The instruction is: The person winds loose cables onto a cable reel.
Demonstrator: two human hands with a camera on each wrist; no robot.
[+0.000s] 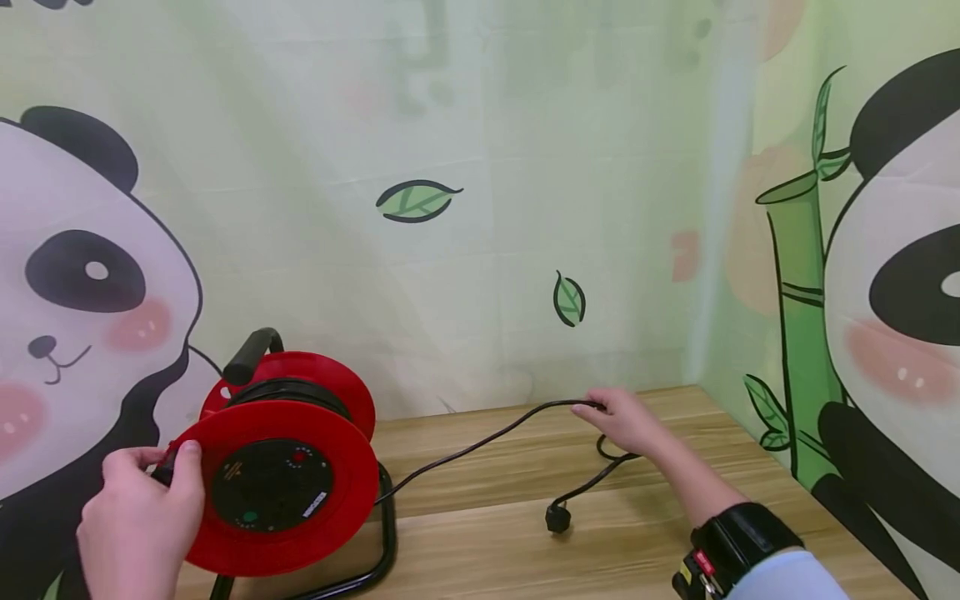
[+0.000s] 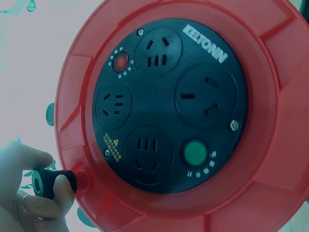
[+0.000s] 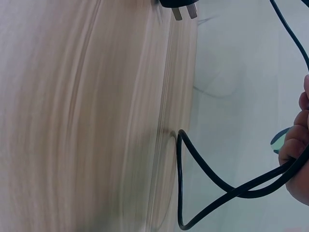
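A red cable reel (image 1: 352,500) with a black socket panel (image 2: 164,106) stands at the left of the table in the head view. My left hand (image 1: 142,512) grips the small black crank knob (image 2: 54,182) on the reel's rim between thumb and fingers. From the reel, a black power cable (image 1: 480,446) runs to the right. My right hand (image 1: 618,419) holds this cable above the table, with a loop of it hanging below the fingers. The cable's plug (image 1: 558,517) is in front of that hand; its metal prongs (image 3: 185,12) show in the right wrist view.
The reel rests on a black tubular stand (image 1: 388,525) and has a black carrying handle (image 1: 253,354) on top. Wood-grain table (image 1: 465,550) lies beneath everything. A pale green cloth backdrop (image 1: 495,250) printed with pandas and leaves rises behind and at the right.
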